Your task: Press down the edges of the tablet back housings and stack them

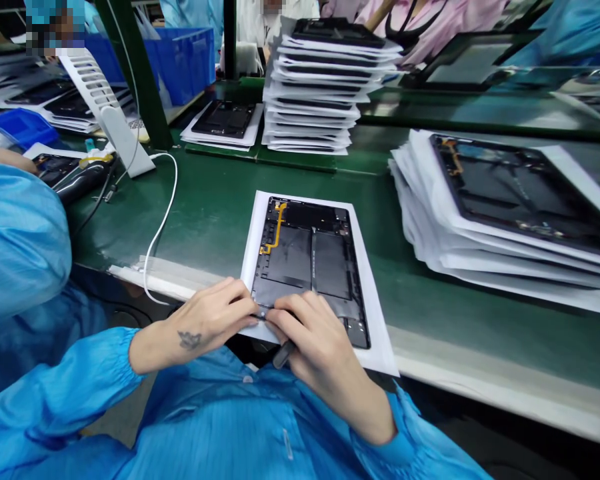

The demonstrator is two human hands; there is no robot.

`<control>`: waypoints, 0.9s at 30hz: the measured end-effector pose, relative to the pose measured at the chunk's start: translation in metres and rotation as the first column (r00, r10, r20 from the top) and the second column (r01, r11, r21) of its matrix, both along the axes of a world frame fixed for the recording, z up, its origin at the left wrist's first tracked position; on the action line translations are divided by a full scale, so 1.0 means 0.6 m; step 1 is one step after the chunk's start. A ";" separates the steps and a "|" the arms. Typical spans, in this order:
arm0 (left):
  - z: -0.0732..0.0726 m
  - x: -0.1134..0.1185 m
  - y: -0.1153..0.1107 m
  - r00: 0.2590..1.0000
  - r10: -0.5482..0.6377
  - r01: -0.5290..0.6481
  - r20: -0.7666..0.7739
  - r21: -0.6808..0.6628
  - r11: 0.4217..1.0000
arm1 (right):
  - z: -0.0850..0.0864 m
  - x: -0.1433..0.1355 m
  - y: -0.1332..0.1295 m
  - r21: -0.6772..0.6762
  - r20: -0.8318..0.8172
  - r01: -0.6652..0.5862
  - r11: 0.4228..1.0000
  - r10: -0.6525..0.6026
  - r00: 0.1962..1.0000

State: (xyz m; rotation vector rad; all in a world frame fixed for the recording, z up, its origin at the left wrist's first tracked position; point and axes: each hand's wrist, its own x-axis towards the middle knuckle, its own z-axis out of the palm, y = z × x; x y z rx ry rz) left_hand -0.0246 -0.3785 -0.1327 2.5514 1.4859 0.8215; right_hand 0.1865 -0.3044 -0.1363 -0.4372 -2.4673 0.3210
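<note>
An opened tablet housing (pixel 300 257) lies on a white paper sheet (pixel 376 333) in front of me, its black inner side up. A yellow flex cable (pixel 279 230) runs down its upper left part. At the near left corner, my left hand (pixel 213 317) has its fingers pinched together against the edge; what sits between the fingertips is hidden. Close beside it, my right hand (pixel 315 337) is closed around a dark, flat-ended tool (pixel 283 355) that sticks out below the palm. The tool's working tip is covered by the fingers.
Tablet housings layered with paper form a tall stack (pixel 315 93) behind and another stack (pixel 460 247) at the right. A white stand (pixel 107 113), a white cable (pixel 174 193) and a blue bin (pixel 185 63) are at the left. A co-worker's blue sleeve (pixel 23 233) is close on the left.
</note>
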 end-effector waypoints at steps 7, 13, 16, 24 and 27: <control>-0.003 0.002 -0.001 0.989 0.016 0.003 0.149 -0.127 0.992 | 0.003 -0.003 0.000 -0.193 -0.173 0.022 0.981 -0.056 0.983; 0.026 0.011 0.010 0.932 0.144 -0.034 0.332 -0.316 0.948 | 0.005 -0.002 0.000 -0.122 -0.106 0.046 0.991 -0.059 0.993; 0.036 0.012 0.016 0.911 0.198 -0.031 0.363 -0.418 0.908 | 0.006 -0.009 -0.004 -0.013 -0.060 0.066 0.998 -0.067 0.996; 0.027 0.011 -0.004 0.861 0.234 -0.148 0.451 -0.218 0.965 | 0.003 -0.022 -0.005 -0.230 -0.155 0.067 0.971 -0.105 0.982; 0.019 0.018 -0.006 0.834 0.231 -0.155 0.500 -0.189 0.970 | 0.002 -0.022 -0.003 -0.264 -0.157 0.063 0.962 -0.108 0.982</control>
